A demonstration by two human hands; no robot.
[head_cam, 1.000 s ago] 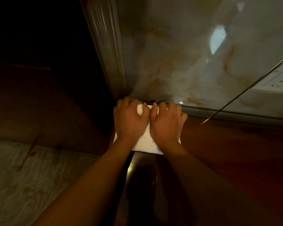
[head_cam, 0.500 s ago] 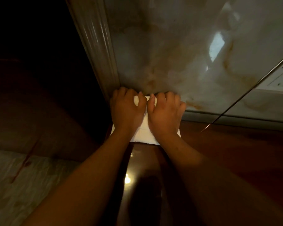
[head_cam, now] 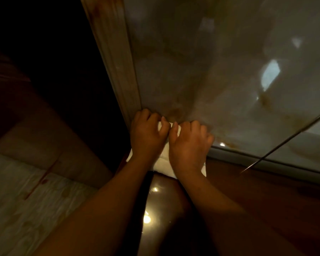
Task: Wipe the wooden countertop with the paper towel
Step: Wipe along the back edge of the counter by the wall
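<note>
At the far left corner of the wooden bench (head_cam: pixel 266 209), where it meets the marbled wall panel (head_cam: pixel 211 71) and a pale fluted trim (head_cam: pixel 116 58), your two hands lie side by side on a white paper towel (head_cam: pixel 163 160). Your left hand (head_cam: pixel 147 134) lies palm down with fingers curled over the towel's far edge, touching the base of the trim. Your right hand (head_cam: pixel 187 146) lies just beside it, thumbs almost meeting, fingers bent and spread against the foot of the wall. Neither hand is closed around the towel; both lie flat on top of it. The towel's near edge shows below your wrists on the glossy dark wood. A thin dark line (head_cam: pixel 284 141) crosses the wall panel to your right. Pale flooring (head_cam: pixel 17 200) lies beyond the bench's left edge.
</note>
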